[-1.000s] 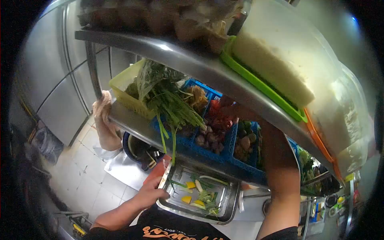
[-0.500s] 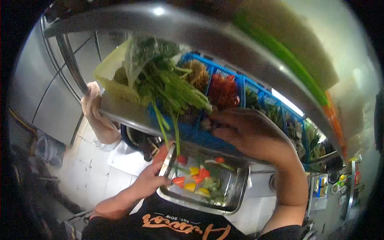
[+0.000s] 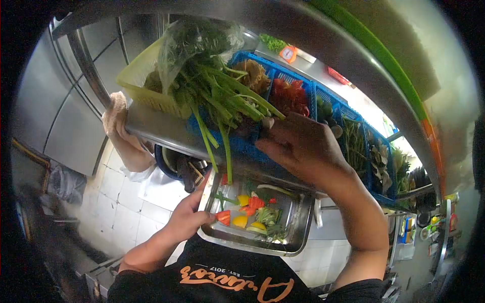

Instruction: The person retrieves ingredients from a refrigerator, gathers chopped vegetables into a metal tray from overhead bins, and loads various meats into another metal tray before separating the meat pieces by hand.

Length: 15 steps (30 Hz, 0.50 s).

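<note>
A rectangular metal tray (image 3: 303,237) is held in front of my chest by my left hand (image 3: 193,216), closed on its left edge with the thumb on the rim. Inside lie cut orange-red pieces (image 3: 256,203), yellow slices (image 3: 240,221) and green leafy bits (image 3: 269,216). My right hand (image 3: 308,146) reaches into a blue compartmented basket (image 3: 280,76), fingers curled down beside a small pale piece (image 3: 268,122); its fingertips are partly hidden, and what they hold cannot be made out. Long green stalks (image 3: 222,98) hang over the basket close to that hand.
A yellow basket (image 3: 131,76) with a plastic bag of greens (image 3: 197,40) stands on the metal shelf (image 3: 151,121). Red dried peppers (image 3: 289,95) fill another compartment. A cloth (image 3: 118,126) hangs at the left. An overhead metal edge (image 3: 242,12) crosses the top.
My right hand has curled its fingers and shifted slightly up and right in the basket. The tray now sits more level, with its contents shifted. My left hand still holds its edge.
</note>
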### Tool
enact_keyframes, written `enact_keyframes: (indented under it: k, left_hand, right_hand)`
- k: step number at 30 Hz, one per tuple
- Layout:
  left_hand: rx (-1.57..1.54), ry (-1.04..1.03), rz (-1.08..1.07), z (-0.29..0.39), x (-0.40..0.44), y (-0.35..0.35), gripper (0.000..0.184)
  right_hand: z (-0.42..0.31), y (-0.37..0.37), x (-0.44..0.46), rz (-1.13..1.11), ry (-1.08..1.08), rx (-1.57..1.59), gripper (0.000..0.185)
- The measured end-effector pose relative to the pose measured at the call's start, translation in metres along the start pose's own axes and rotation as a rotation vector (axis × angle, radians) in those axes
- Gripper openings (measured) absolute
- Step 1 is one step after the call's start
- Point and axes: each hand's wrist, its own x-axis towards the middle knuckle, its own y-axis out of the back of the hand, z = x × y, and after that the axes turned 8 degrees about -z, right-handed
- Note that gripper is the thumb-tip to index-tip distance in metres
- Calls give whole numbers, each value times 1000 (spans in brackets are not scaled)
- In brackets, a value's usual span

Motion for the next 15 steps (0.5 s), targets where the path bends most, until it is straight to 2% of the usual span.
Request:
enact_keyframes:
  k: [2, 5, 8, 11, 13, 15]
  left_hand:
    - [-32, 23, -57, -1, -2, 3, 53]
    - [-117, 40, -94, -3, -3, 2, 51]
    - [-85, 20, -44, -1, -2, -1, 53]
    - [-7, 35, -12, 0, -3, 1, 53]
    - [-9, 46, -3, 1, -3, -1, 53]
    - [-68, 33, 2, 2, -1, -4, 53]
  right_hand:
    - [-12, 17, -12, 6, 23, 120, 26]
    - [-37, 33, -30, -298, -61, 340, 30]
    - [-38, 12, -45, -202, 51, 421, 24]
    - [-22, 22, -41, -45, -132, 258, 19]
    - [3, 18, -27, 20, 1, 81, 18]
    - [17, 8, -20, -58, 83, -37, 20]
